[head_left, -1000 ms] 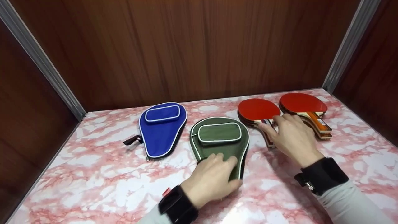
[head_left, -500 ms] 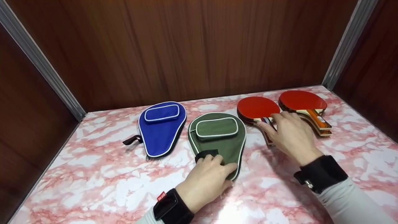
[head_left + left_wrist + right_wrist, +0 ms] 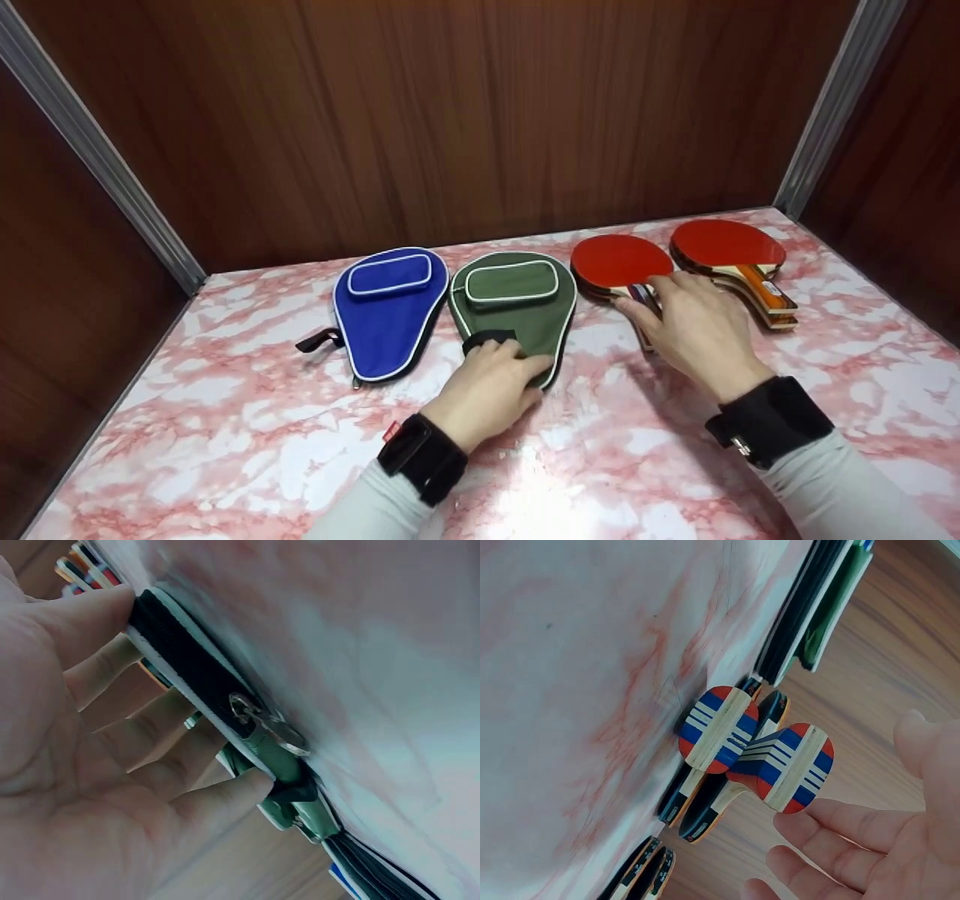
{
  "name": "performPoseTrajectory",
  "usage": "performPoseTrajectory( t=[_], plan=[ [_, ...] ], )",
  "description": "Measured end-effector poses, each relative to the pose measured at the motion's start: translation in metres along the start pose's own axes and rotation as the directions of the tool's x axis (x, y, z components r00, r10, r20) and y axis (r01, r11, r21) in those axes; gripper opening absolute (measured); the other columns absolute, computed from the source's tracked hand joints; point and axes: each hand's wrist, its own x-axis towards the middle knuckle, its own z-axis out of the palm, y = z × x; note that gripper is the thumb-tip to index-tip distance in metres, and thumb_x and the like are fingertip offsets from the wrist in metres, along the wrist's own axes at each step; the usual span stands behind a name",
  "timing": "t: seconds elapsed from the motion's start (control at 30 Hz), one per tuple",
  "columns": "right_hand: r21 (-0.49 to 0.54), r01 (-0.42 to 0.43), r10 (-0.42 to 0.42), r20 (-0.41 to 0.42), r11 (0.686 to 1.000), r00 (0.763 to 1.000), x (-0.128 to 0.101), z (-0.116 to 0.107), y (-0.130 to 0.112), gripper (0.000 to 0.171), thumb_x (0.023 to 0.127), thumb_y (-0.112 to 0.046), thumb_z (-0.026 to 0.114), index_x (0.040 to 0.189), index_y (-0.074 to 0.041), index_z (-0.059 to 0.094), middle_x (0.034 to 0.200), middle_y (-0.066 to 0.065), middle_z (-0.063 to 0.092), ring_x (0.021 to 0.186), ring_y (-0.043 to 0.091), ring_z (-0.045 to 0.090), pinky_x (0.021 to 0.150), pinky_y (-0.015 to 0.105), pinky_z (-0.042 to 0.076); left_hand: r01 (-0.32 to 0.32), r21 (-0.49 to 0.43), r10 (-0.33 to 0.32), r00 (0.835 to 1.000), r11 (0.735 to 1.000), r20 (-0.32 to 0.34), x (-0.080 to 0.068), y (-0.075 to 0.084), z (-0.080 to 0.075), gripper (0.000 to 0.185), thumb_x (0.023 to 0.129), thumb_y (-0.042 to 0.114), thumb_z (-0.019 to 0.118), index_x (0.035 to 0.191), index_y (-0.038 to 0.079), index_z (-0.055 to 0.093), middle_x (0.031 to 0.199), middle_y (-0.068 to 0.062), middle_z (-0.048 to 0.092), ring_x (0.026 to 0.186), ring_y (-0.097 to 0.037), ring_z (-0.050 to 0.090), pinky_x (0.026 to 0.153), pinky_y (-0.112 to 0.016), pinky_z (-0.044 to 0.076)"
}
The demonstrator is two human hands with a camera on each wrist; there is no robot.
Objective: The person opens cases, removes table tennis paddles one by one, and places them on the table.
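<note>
A green paddle case [image 3: 514, 300] lies flat on the marble table [image 3: 225, 435], close beside a blue case [image 3: 382, 311]. My left hand [image 3: 517, 358] rests on the green case's narrow near end, fingers lying flat over it by the black strap [image 3: 484, 341]. In the left wrist view the fingers [image 3: 172, 739] press along the case's black edge near the zipper pull [image 3: 266, 731]. My right hand [image 3: 660, 300] lies relaxed over the handles of a stack of red paddles [image 3: 621, 261]. Their striped handle ends [image 3: 718, 729] sit just off my right fingers [image 3: 840, 821], ungripped.
A second stack of red paddles [image 3: 727, 244] lies at the far right, handles toward me. Wooden walls [image 3: 450, 112] with metal corner strips [image 3: 832, 112] close in the back and both sides. The marble table runs bare toward the near edge.
The green case has slid away from me and leftward, up beside the blue case, with my left hand moving along on it. My right hand has stayed on the paddle handles.
</note>
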Motion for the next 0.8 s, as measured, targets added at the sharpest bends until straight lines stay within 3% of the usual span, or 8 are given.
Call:
performPoseTrajectory(
  t=[0.2,0.47,0.67,0.8],
  plan=[
    [0.013,0.0,0.0,0.019,1.0,1.0,0.001,0.001,-0.002,0.077,0.109,-0.058,0.062,0.147,0.009,0.061,0.15,0.038,0.056,0.144,0.056,0.049,0.119,0.074,0.033,0.026,0.024,-0.025,0.999,0.999,-0.025,0.017,-0.011,0.004,0.044,0.107,0.033,0.074,0.15,0.023,0.071,0.129,-0.012,0.071,0.114,-0.035,0.065,0.102,-0.049,0.053],
    [0.018,0.019,-0.019,0.006,1.0,1.0,0.0,0.002,-0.003,0.075,0.109,-0.055,0.063,0.146,0.01,0.061,0.148,0.037,0.058,0.143,0.055,0.05,0.118,0.074,0.034,0.035,0.028,-0.033,0.998,0.999,-0.062,0.028,-0.021,0.009,0.042,0.106,0.03,0.075,0.148,0.022,0.072,0.126,-0.014,0.071,0.112,-0.037,0.065,0.1,-0.051,0.053],
    [0.025,0.028,-0.028,0.004,0.999,1.0,-0.001,0.006,0.0,0.075,0.109,-0.055,0.064,0.147,0.01,0.06,0.15,0.037,0.057,0.145,0.055,0.048,0.119,0.075,0.032,0.04,0.034,-0.038,0.997,0.999,-0.072,0.031,-0.021,0.01,0.041,0.107,0.029,0.074,0.147,0.02,0.072,0.127,-0.014,0.072,0.113,-0.036,0.066,0.1,-0.05,0.053],
    [0.028,0.039,-0.04,0.034,0.999,0.999,-0.002,0.009,0.002,0.081,0.109,-0.058,0.062,0.154,0.009,0.055,0.156,0.036,0.053,0.149,0.055,0.044,0.122,0.074,0.029,0.074,-0.022,-0.075,0.997,0.997,-0.035,0.027,-0.019,0.005,0.048,0.11,0.035,0.069,0.153,0.016,0.066,0.139,-0.016,0.069,0.128,-0.038,0.064,0.111,-0.053,0.049]
  ],
)
